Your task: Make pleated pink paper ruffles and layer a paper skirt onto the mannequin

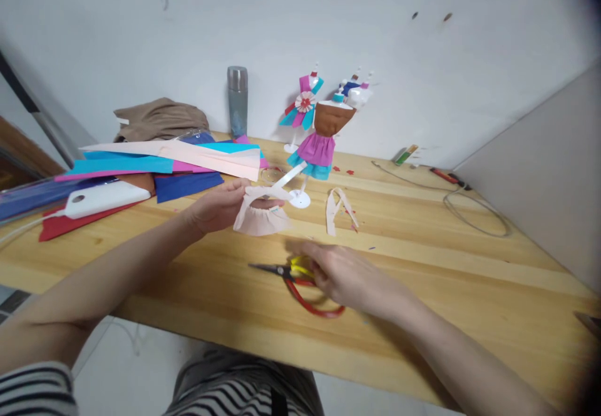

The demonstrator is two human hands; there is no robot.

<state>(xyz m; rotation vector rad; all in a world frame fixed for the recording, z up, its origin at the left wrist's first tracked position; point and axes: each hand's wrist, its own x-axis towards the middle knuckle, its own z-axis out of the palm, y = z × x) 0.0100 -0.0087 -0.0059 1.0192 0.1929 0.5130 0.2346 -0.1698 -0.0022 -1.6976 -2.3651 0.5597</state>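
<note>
My left hand (220, 203) is closed on a pale pink crepe paper piece (263, 220), which has a gathered, ruffled lower part and a curved band above. A pale strip sticks up from it toward the doll-like figure behind. My right hand (335, 272) is over a pair of scissors (282, 270) with red and yellow handles. The scissors lie on the table, blades pointing left. Motion smears the right fingertips, so their contact with the yellow handle is unclear. Behind stands a figure (322, 150) on a white base, dressed in brown, magenta and blue paper.
Coloured paper sheets (188, 156), a white device (107, 200) and brown cloth (162, 118) lie at the left. A grey bottle (238, 103) stands by the wall. More dressed figures (303, 106) are behind. A pale paper loop (332, 212) and a cable (469, 215) lie rightward.
</note>
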